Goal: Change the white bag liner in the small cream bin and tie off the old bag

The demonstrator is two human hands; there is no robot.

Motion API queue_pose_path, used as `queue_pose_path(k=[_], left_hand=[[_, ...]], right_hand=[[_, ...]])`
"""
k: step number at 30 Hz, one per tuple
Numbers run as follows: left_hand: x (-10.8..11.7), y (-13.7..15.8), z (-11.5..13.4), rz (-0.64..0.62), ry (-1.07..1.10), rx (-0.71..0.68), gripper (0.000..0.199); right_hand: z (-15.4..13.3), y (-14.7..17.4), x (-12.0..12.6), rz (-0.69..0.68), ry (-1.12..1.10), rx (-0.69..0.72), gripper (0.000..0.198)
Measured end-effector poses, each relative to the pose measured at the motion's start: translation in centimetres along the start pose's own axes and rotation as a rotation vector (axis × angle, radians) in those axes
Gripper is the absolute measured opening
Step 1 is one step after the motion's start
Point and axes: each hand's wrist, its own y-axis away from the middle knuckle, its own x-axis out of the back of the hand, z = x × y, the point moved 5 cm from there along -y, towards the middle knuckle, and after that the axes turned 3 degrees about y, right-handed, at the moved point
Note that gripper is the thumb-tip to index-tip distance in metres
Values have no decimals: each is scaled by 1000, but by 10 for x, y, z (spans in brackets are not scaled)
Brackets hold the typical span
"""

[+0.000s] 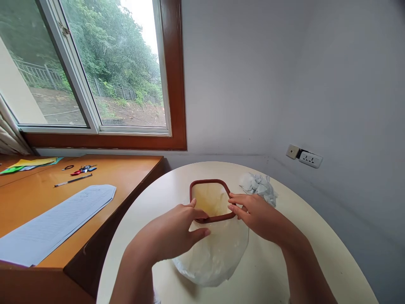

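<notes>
Nearest, reaching in from the near-left edge of the round tabletop (265, 270) with the left hand (179, 230): grip parted, fingers over the near side of a red-brown frame (209, 181), thumb spread apart before a translucent white bag (211, 264). Opposite, reaching in from the right edge with the right hand (253, 211): fingertips bunched at the frame's right side; cannot tell whether pinching that grip shut or merely resting it there. Between the two, nearer the far edge than the sides: frame around a yellowish opening (209, 198), bag hanging loosely below.

Probably busy seating the frame and evening the bag beneath. Likely calls next for pressing evenly all round, without letting the bag bunch or slip.

Farther, near the far-right edge, just behind the right hand: crumpled plastic (259, 185), close enough to crowd the fingers. Well off to the left, on the wooden tabletop: paper sheets (60, 223) across to its right edge, then a pen (72, 180), small red-and-blue items (85, 169), coloured papers (31, 163) toward the far-left corner. Beyond, clear of the work: window (120, 63) and wall socket (310, 159).
</notes>
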Motion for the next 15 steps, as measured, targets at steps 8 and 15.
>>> queue_pose_path(k=[8,15], left_hand=[[3,1,6,32,-17,-111,30],[5,-2,6,64,-33,-75,37]], right_hand=[[-2,5,4,10,22,-23,40],[3,3,1,31,2,-28,40]])
